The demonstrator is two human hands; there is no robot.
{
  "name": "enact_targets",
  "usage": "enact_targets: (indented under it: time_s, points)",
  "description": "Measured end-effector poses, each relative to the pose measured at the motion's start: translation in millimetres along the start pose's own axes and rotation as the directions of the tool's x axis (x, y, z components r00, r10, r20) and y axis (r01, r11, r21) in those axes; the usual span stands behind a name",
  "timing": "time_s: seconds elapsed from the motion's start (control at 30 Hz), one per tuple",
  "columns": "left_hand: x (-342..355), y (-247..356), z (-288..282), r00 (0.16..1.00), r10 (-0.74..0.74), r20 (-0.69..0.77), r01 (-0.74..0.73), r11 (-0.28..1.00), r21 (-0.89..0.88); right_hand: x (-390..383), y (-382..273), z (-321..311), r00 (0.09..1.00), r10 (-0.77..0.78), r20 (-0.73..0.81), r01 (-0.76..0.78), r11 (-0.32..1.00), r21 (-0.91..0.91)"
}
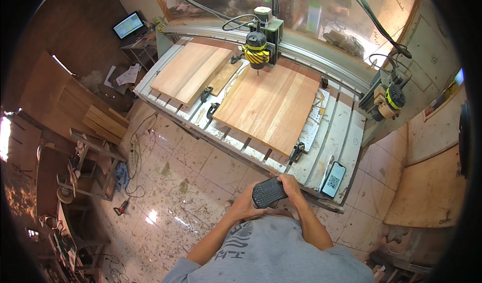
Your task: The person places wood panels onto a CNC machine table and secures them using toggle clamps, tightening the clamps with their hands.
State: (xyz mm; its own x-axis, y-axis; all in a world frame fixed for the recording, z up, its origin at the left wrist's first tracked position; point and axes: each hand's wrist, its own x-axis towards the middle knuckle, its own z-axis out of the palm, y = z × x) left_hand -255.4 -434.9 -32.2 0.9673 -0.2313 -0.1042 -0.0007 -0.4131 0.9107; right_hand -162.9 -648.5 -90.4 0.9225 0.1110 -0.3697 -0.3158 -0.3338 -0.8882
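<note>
Both of my hands grip a small black handheld keyboard (268, 191) in front of my grey shirt: my left hand (245, 201) at its left end, my right hand (290, 186) at its right. Just beyond it is the white slotted bed (341, 125) of a CNC router. A wide wooden panel (267, 110) lies clamped on it under the black-and-yellow spindle (255, 49); a second panel (188, 67) lies to the left. A phone (333, 179) showing a square code rests on the bed's front right.
A second spindle (391, 100) hangs at the right. A monitor (128, 24) stands on a small desk at the back left. Wooden boards (103, 122), a stand (100, 167), cables and a red power tool (120, 208) are on the left along the dusty tiled floor (196, 192).
</note>
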Motion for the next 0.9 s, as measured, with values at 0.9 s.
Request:
enact_targets:
  time_s: [0.9]
  points:
    - [-1.5,-3.5,5.8,0.999,0.045,-0.005,-0.044,0.995,0.091,-2.6,10.2,6.1,0.998,-0.016,-0.059,0.02,0.998,0.066]
